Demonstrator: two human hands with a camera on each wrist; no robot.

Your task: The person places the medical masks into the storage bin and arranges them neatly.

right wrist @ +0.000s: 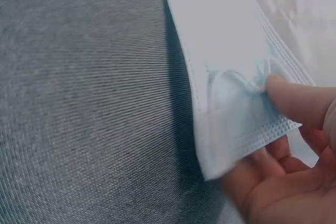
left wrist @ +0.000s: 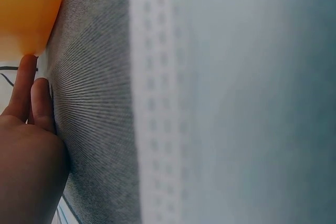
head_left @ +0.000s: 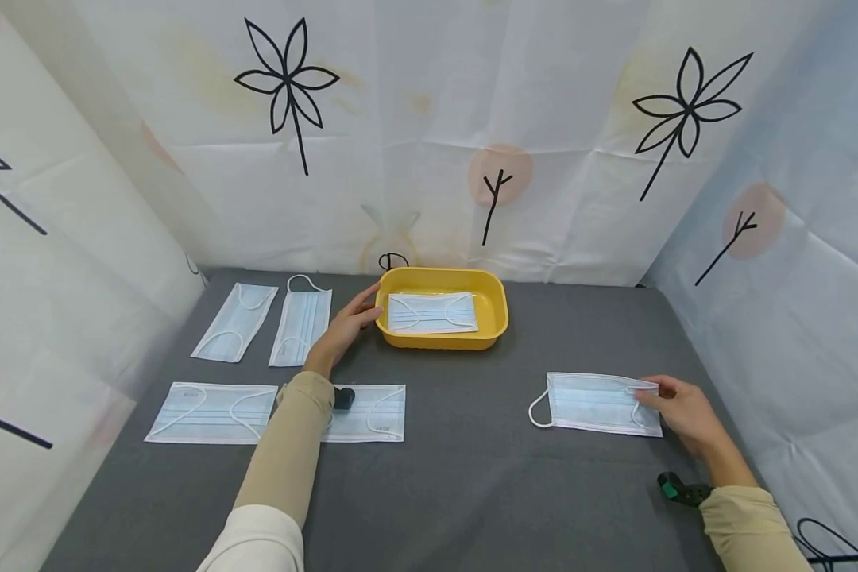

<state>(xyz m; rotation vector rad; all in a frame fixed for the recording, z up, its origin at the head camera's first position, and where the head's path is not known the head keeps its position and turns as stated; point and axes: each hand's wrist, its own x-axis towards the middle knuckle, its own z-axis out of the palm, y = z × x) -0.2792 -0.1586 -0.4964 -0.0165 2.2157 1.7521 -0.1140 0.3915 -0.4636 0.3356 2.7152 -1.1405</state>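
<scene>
Pinching a face mask (head_left: 589, 403), right hand (head_left: 689, 413); left hand (head_left: 345, 330) straight-fingered against yellow tray (head_left: 436, 342), its sleeve (head_left: 286, 445) partly hiding two flat masks (head_left: 361, 415).

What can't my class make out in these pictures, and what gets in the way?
Head view: parts of the front-left mask and its neighbouring mask, hidden by the left sleeve.
Head view: the front-left mask's print, too small.
Left wrist view: the close-up mask, blurred and cut off by the frame.
Right wrist view: the held mask's far end, cut off by the top edge.

left grip (head_left: 345, 327): fingers (left wrist: 23, 90) extended | right grip (head_left: 685, 409): thumb (right wrist: 299, 99) pinching against fingers
</scene>
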